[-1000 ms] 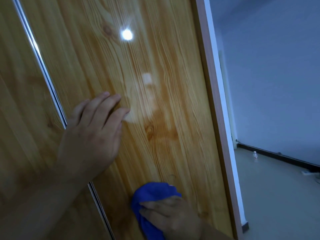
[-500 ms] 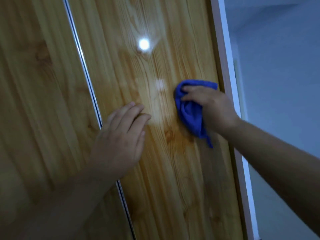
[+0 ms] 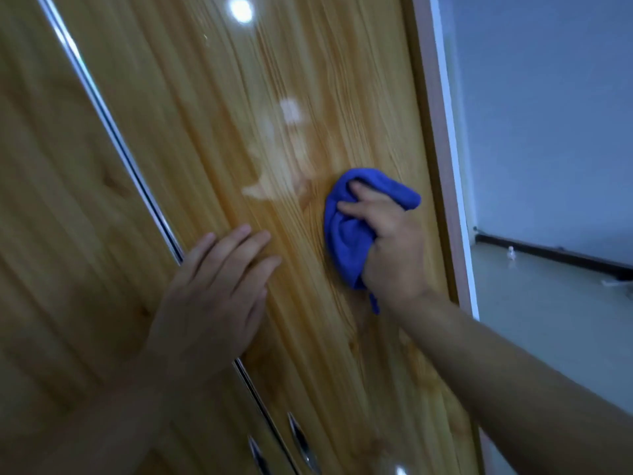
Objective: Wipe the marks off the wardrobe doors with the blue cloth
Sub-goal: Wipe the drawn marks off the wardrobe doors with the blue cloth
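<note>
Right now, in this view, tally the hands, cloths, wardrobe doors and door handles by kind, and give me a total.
Hands: 2, left hand and right hand
Cloths: 1, blue cloth
Wardrobe doors: 2, left door and right door
Door handles: 2, left handle and right handle
Total: 7

Right third of frame: pale blue-grey wall (image 3: 548,114), dim. A dark baseboard (image 3: 548,254) runs along its foot, slanting down toward the right edge. Below it is a pale grey floor (image 3: 548,330). A small white object (image 3: 511,252) sits by the baseboard, too small to identify. A white item (image 3: 616,283) lies at the far right edge, unclear.

Left two thirds: glossy wood-grain wardrobe (image 3: 188,114) with white edge trim (image 3: 452,166) on its right side, a chrome strip (image 3: 113,132) between panels, and chrome handles (image 3: 298,437) at lower centre. A round light reflection (image 3: 240,9) shows at top centre, and a second glint (image 3: 400,470) at the bottom edge.
</note>
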Demonstrator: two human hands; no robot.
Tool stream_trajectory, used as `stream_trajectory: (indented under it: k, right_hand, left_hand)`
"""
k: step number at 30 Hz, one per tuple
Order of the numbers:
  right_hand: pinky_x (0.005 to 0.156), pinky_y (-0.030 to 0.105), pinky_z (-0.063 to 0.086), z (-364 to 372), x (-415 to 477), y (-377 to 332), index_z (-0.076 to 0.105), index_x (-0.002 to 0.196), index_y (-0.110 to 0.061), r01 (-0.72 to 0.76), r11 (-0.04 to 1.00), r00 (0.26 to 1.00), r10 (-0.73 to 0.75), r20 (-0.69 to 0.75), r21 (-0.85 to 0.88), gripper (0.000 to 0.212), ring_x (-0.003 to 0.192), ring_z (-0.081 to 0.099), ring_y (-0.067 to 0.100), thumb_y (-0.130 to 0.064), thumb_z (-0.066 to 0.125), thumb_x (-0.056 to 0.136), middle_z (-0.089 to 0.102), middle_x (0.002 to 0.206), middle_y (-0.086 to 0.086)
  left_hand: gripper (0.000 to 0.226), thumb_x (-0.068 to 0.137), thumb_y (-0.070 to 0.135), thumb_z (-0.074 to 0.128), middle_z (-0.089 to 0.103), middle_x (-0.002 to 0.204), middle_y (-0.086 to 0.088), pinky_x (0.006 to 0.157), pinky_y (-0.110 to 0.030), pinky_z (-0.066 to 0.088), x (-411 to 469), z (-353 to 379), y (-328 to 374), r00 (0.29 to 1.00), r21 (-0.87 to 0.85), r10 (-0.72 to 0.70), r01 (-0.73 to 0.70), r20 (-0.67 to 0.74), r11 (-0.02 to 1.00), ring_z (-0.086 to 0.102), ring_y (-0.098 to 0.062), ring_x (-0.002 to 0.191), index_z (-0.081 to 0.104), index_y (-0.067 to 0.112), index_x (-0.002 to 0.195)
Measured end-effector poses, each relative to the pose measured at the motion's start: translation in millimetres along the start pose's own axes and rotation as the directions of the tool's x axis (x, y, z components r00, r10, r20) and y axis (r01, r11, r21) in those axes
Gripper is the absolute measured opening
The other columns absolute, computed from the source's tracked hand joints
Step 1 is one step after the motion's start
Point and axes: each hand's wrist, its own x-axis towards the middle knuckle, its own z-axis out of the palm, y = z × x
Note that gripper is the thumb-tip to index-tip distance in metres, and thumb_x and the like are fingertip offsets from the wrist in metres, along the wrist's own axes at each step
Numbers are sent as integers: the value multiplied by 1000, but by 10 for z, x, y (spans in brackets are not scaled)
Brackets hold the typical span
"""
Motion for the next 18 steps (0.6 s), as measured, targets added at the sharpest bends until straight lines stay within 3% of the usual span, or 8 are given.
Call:
stream_trajectory:
  k: [3, 6, 8, 10, 12, 15, 18]
  right_hand:
    - [115, 27, 35, 266, -601, -33, 72, 118, -9, 115, 988, 993, -112, 41, -102, 38, 128, 54, 12, 6, 70, 83, 64, 134, 7]
    - [103, 39, 51, 564, -1283, -172, 74, 113, -7, 112, 990, 978, -95, 187, -84, 43, 119, 63, 20, 5, 82, 73, 70, 126, 9]
    - [98, 42, 53, 708, -1652, -235, 75, 111, -3, 84, 996, 960, -82, 268, 2, 35, 116, 64, 22, 7, 77, 77, 71, 122, 11]
    - [102, 38, 50, 713, -1854, -237, 75, 110, 1, 159, 987, 934, -160, 320, 28, 23, 116, 62, 24, 0, 67, 89, 71, 123, 15]
    - [99, 39, 51, 595, -1827, -159, 76, 109, 3, 239, 969, 887, -246, 389, 69, 21, 113, 66, 27, -2, 64, 92, 72, 121, 17]
    - [94, 39, 55, 276, -1497, 23, 77, 106, 1, 409, 913, 811, -356, 463, -14, 20, 109, 71, 28, 3, 72, 86, 73, 117, 16]
    - [100, 39, 53, -107, -1011, 211, 77, 107, -2, 441, 878, 849, -341, 404, -185, 23, 113, 69, 27, 1, 74, 85, 72, 120, 16]
  left_hand:
    - [38, 100, 23, 53, 53, 152, -14, 124, -51, 25, -15, 75, 0, 998, -4, 6, -6, -63, 1000, 44, -33, 146, 62, 11, 135]
    - [39, 100, 23, 51, 53, 151, -14, 124, -51, 23, -36, 107, -6, 997, 6, 14, -13, -73, 1000, 44, -34, 146, 61, 10, 135]
    - [39, 100, 22, 52, 53, 151, -15, 125, -52, 24, -36, 134, -21, 996, 5, 30, -30, -88, 1000, 43, -35, 146, 61, 9, 135]
    - [38, 99, 21, 54, 52, 151, -15, 123, -54, 27, -51, 149, -27, 993, -10, 40, -42, -110, 999, 44, -35, 146, 61, 9, 135]
    - [39, 98, 21, 54, 52, 150, -15, 123, -55, 28, -48, 159, -29, 991, -19, 42, -45, -128, 999, 45, -36, 145, 62, 9, 134]
    - [40, 98, 22, 54, 52, 151, -15, 124, -54, 26, -35, 152, -14, 991, -33, 33, -38, -133, 999, 44, -35, 145, 62, 9, 134]
    - [41, 97, 23, 53, 52, 151, -16, 123, -54, 26, -19, 127, 10, 994, -46, 11, -16, -111, 999, 44, -36, 145, 62, 9, 135]
